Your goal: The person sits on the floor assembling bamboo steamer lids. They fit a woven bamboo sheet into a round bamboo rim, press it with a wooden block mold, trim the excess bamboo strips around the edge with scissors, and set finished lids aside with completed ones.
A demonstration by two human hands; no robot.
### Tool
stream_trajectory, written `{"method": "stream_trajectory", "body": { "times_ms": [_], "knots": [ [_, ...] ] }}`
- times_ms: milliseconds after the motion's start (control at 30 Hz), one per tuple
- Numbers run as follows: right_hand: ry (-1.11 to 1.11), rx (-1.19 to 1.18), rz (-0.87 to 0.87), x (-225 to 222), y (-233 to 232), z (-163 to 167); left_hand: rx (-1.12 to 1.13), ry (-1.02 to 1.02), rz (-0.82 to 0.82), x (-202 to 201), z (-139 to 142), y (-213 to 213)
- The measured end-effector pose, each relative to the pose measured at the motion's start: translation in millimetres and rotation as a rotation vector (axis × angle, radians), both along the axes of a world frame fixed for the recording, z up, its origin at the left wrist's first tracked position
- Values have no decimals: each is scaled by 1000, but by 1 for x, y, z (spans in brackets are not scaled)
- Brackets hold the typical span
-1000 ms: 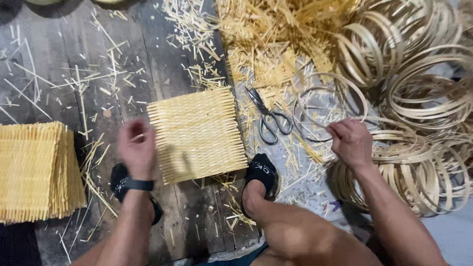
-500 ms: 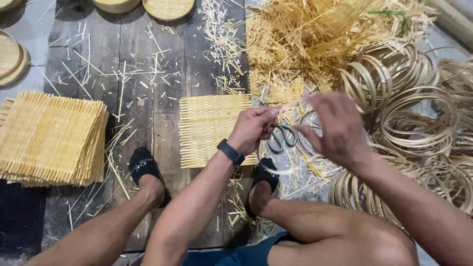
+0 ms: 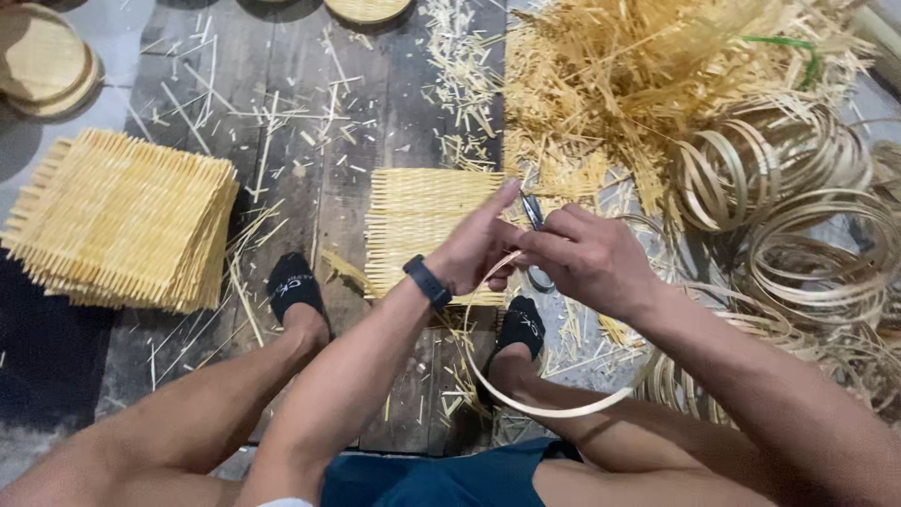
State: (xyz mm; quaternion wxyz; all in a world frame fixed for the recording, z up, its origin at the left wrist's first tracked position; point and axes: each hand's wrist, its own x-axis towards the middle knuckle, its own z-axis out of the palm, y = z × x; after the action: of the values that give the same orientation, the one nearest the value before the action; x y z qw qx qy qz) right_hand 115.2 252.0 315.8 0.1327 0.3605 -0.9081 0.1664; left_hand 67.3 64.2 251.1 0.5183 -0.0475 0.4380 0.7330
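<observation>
Thin pale bamboo hoop (image 3: 554,409), one flat strip bent into a ring, top pinched between left hand (image 3: 477,246) and right hand (image 3: 584,258), both closed on it, loop hanging below them, woven square mat (image 3: 422,225) just beyond the left hand, scissors (image 3: 533,214) partly hidden behind the fingers, stacked mats (image 3: 122,221) far to its left.

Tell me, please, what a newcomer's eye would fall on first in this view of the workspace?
Most likely the two hands meeting at centre: the left hand and right hand pinch a thin bamboo hoop that loops down over the legs. Next come the stack of woven mats at the left and the single woven mat behind the hands. At the right lie a heap of bamboo rings and loose splints.
</observation>
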Motion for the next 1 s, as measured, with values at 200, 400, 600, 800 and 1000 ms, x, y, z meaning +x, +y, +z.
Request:
{"method": "stream_trajectory", "body": {
  "times_ms": [200,400,600,800,1000],
  "knots": [
    [46,0,-76,-6,-30,-20,-104,92,193,13,-26,7],
    [73,-186,-56,-18,-32,-25,-549,517,417,-20,-80,-26],
    [3,-188,99,-8,-50,-34,197,-179,829,-44,-108,-108],
    [105,-513,-274,-38,-44,-45,171,13,908,-46,-95,-132],
    [-995,-1330,-532,-63,-26,-88,336,56,888,-38,-86,-111]
  ]
}}
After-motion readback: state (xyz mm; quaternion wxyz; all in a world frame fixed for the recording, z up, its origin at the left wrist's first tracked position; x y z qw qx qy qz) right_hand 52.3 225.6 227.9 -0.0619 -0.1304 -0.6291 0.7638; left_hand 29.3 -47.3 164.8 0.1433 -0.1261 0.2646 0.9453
